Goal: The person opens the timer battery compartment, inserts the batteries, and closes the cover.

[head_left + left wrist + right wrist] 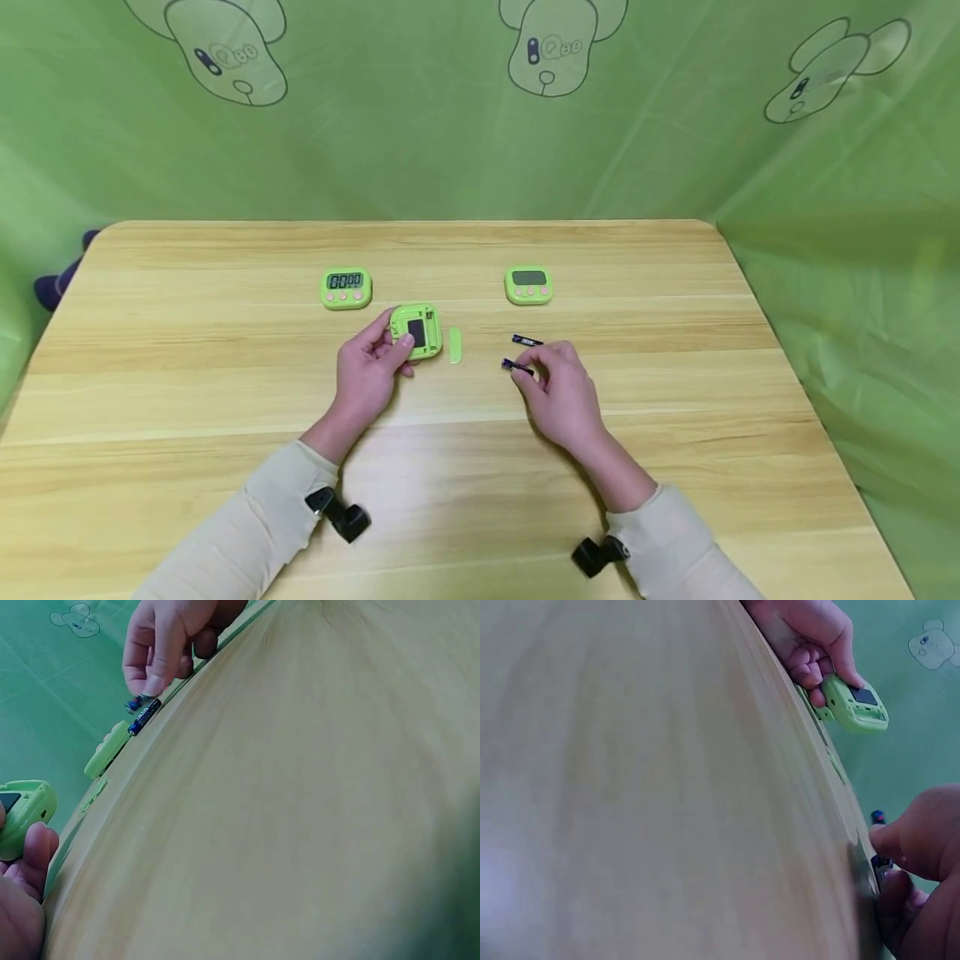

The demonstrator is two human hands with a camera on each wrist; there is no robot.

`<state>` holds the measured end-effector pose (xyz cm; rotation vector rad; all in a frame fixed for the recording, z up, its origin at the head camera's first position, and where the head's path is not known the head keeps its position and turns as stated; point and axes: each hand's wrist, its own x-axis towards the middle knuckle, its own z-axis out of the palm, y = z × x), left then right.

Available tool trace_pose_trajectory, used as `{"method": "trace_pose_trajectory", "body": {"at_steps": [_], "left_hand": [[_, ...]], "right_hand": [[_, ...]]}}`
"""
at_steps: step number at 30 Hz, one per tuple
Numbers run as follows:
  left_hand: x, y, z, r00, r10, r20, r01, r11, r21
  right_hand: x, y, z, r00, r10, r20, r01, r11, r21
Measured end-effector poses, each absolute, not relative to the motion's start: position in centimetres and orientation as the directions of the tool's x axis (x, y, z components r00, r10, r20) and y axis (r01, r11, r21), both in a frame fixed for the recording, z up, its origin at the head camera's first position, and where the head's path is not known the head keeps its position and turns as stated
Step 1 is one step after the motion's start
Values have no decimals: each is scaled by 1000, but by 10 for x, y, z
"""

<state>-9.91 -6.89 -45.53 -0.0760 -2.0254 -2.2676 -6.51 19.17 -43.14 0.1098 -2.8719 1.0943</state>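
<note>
Rounded lime-green plastic timer [431, 323], back showing, in L hand [367, 367]; dark cylindrical batt. [512, 364] pinched in R hand [562, 393], 2nd batt. [525, 340] nearby.

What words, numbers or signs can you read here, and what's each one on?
"00 00": display of the furthest-left rounded green plastic timer.
Two slim dark cylindrical batteries: lettering too small to read.
Green fabric curtain: lettering on its outlined animal heads, too blurred to read.

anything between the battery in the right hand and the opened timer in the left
Only the loose green cover, on the table between the held battery and opened timer; a slight lift should clear it.
</note>
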Motion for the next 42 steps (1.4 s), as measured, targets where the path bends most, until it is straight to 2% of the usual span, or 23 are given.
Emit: {"method": "trace_pose_trajectory", "body": {"at_steps": [4, 9, 14, 19, 29, 42], "left_hand": [[-99, -69, -455, -993, -45, 110, 114, -108, 988], [-99, -69, -456, -993, -40, 113, 117, -106, 988], [-99, -69, -456, -993, -41, 109, 113, -105, 988], [-99, -68, -456, -995, -38, 96, 100, -106, 989], [-99, -68, -455, -995, -37, 89, 92, -93, 991], [-100, -68, -455, -995, -33, 99, 101, -83, 991]], "right_hand": [[-65, 188, -433, -989, -37, 145, -136, 631, -764], [-68, 178, -438, -981, 20, 192, -169, 390, -905], [-74, 162, -434, -985, 48, 168, -155, 205, -966], [-75, 145, -417, -984, 39, 176, -172, 86, -981], [-86, 120, -416, -961, 4, 277, -277, 60, -959], [-91, 95, -411, -940, -3, 340, -336, 148, -930]]}}
